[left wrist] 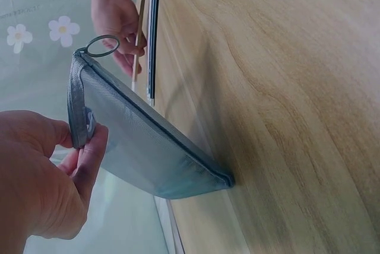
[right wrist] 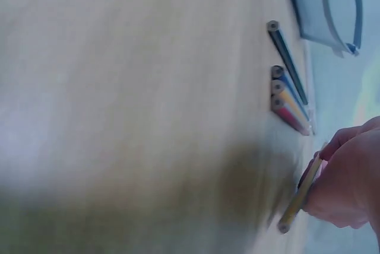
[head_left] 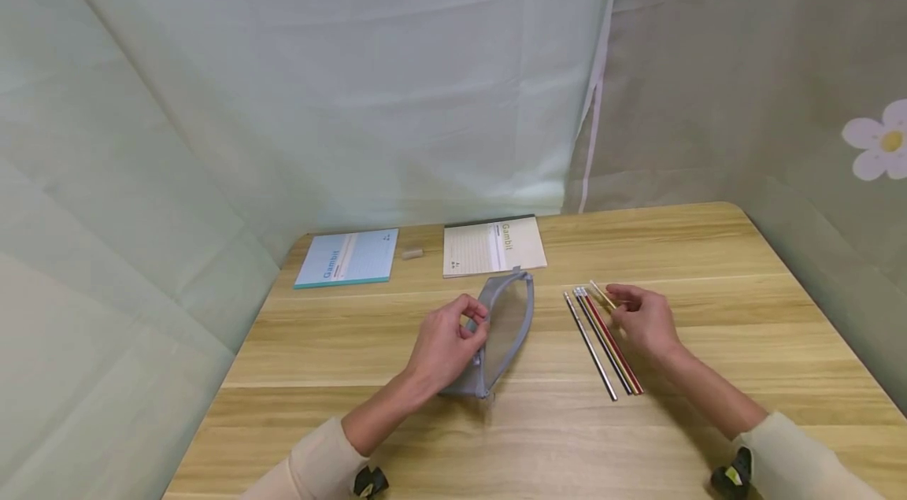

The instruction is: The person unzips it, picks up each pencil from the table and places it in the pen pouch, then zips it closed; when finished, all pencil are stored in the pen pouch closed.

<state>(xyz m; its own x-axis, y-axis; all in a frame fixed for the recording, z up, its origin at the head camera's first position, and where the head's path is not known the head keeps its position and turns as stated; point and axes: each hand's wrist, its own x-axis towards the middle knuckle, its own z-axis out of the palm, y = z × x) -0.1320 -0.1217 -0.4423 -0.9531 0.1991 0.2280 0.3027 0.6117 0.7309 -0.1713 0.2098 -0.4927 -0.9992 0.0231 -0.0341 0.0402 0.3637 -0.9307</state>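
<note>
Grey mesh zip pouch point(left wrist: 142, 138) is gaping, left hand point(head_left: 446, 338) pinching it; to its right, right hand point(head_left: 646, 324) is gripping a slim, seemingly yellow pencil point(right wrist: 295, 206), packing likely needing insertion.

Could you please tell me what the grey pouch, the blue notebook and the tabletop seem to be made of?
Grey pouch: apparently matte synthetic fabric, probably mesh, as its fine weave shows.
Blue notebook: likely paper with a smooth card cover, flat and printed.
Tabletop: smooth wood or wood-look laminate; grain streaks leave either open.
</note>
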